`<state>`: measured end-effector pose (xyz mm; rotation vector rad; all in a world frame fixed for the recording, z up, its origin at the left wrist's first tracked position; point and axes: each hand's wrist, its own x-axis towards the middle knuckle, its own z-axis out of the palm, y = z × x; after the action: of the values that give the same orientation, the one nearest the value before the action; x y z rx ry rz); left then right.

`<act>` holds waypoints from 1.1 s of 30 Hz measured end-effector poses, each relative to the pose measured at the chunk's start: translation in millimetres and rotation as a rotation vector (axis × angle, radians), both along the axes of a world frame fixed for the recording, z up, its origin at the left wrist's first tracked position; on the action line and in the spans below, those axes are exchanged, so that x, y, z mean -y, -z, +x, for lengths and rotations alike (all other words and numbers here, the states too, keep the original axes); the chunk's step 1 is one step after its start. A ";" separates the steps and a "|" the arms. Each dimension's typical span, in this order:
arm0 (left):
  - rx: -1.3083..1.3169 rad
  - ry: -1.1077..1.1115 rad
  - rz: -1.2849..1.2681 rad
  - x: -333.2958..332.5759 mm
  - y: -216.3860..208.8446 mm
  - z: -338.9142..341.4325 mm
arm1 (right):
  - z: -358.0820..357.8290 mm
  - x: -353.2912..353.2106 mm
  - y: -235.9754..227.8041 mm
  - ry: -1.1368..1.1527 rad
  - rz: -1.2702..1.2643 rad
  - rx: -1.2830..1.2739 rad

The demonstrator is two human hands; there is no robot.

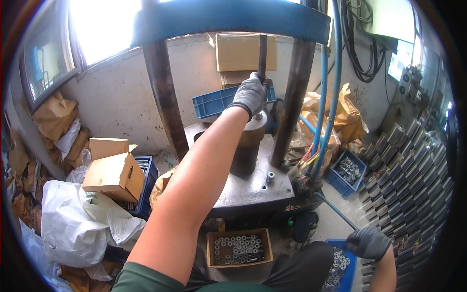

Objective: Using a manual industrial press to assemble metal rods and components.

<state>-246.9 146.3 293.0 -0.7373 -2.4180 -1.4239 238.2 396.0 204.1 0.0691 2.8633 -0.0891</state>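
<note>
My left hand [253, 94], in a grey knit glove, reaches up to the middle of a press. Its fingers are closed round the lower part of a dark metal rod [262, 54] that stands upright below the blue crossbeam [233, 19]. Beneath that hand, a thick steel cylinder [245, 158] rests on the metal press table [243, 193]; my forearm covers part of it. At the lower right, my gloved right hand [369, 243] is closed at the end of a thin blue lever [336, 211]. A small metal part [271, 177] stands on the table's right side.
Below the press sits a cardboard box [238, 264] of metal rings. A blue bin [346, 277] of rings lies under my right hand; another blue bin [346, 173] stands farther back. Stacked metal tubes [408, 180] fill the right. Left are a carton [114, 177] and white sacks [78, 219].
</note>
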 end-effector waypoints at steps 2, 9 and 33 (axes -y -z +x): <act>-0.021 -0.003 -0.009 -2.4 -2.7 4.5 | 12.7 -4.1 19.2 -0.024 0.032 0.104; 0.021 -0.019 -0.061 -0.6 -9.9 11.0 | 13.1 4.5 16.3 0.031 -0.096 -0.030; 0.056 0.024 0.010 4.3 -0.2 8.1 | 16.7 8.2 6.9 0.136 -0.122 -0.037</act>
<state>-238.8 142.0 293.2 -0.7362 -2.4494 -1.4841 254.9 387.8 197.1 0.2402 2.8797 -0.2950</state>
